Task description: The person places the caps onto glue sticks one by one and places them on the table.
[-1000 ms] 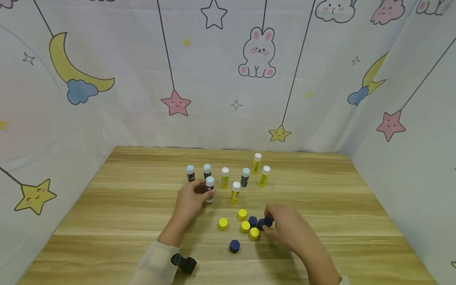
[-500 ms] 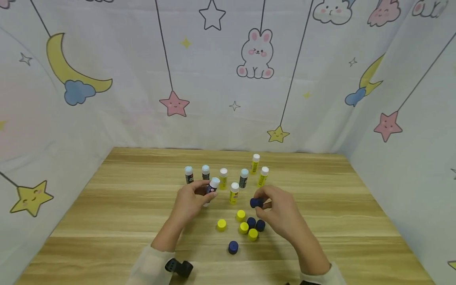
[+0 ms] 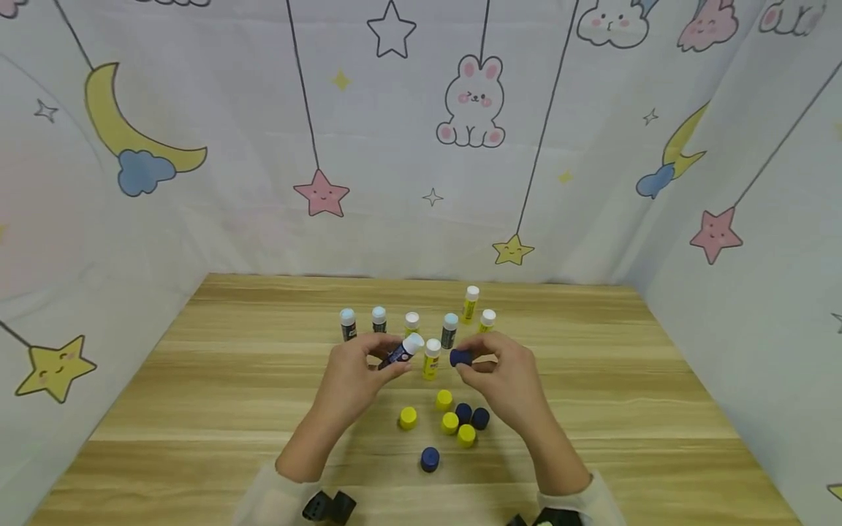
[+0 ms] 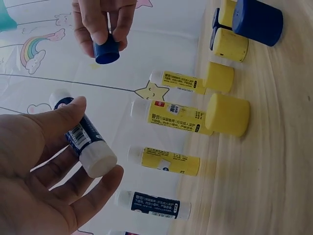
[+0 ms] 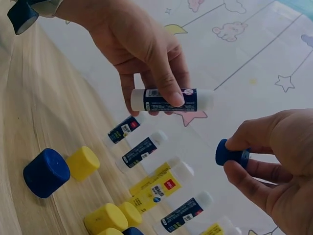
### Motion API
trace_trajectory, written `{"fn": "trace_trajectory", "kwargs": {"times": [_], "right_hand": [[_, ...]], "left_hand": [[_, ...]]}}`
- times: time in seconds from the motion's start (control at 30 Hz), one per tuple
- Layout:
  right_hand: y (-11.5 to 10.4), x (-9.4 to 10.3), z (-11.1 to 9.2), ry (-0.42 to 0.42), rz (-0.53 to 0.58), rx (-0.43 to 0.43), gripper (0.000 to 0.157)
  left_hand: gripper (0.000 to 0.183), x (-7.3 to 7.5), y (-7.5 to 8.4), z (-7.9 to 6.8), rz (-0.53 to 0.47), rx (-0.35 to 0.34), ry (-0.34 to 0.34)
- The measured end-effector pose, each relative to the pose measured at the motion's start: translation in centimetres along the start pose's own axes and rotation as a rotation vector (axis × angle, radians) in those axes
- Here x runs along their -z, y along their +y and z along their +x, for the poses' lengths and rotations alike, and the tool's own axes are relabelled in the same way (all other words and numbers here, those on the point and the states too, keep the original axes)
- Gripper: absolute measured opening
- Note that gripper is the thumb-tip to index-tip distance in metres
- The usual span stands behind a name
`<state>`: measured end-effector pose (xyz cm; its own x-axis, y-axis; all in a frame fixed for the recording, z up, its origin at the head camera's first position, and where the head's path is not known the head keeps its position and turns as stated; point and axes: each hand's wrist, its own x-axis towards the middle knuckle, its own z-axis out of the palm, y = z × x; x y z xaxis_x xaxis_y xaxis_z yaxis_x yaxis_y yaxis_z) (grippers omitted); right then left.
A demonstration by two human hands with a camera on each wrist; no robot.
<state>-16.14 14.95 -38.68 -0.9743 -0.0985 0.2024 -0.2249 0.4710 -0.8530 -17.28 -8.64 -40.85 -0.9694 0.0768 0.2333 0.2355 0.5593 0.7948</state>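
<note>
Left hand (image 3: 351,376) pinches a dark blue-labelled glue stick (image 3: 397,356) between thumb and fingers, grip closed on its barrel. Right hand (image 3: 506,372) pinches a dark blue cap (image 3: 460,357), thumb one side, fingers the other. Both hands are off the tabletop (image 3: 263,409).

Key relation: cap is just right of the stick's upper white end, near but apart, no contact. Stick's long axis is tilted, white end up and rightward, toward the right hand. Left wrist view: cap's hollow end seems to face the stick; exact alignment can't be told. Left hand is nearer the stick, right hand nearer the cap.

Yellow glue stick (image 3: 431,361) stands upright, showing between the hands in head view. Beyond: three dark-labelled sticks (image 3: 348,326) and three more yellow sticks (image 3: 470,305), all upright.

Nearer the person, below the hands: four yellow caps (image 3: 408,418) and three loose blue caps (image 3: 430,459), mostly bunched, one blue set apart. Patterned curtain (image 3: 395,131) behind.
</note>
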Motion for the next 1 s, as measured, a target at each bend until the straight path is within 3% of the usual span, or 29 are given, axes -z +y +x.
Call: {"fn": "trace_trajectory", "kwargs": {"times": [0.23,0.43,0.83,1.0], "right_hand": [[0.0,-0.4,0.2,0.004,0.13,0.027,0.02],[0.1,-0.8,0.3,-0.015,0.219,-0.007,0.022],[0.1,-2.1,0.0,0.0,0.239,-0.04,0.018],[0.3,-2.5,-0.3,0.009,0.233,-0.057,0.016]], "left_hand": [[0.031,0.3,0.5,-0.3,0.069,-0.109,0.033],[0.029,0.2,0.8,-0.5,0.125,-0.159,0.038],[0.03,0.2,1.0,-0.7,0.28,-0.33,0.118],[0.03,0.2,1.1,-0.9,0.305,-0.359,0.122]]}}
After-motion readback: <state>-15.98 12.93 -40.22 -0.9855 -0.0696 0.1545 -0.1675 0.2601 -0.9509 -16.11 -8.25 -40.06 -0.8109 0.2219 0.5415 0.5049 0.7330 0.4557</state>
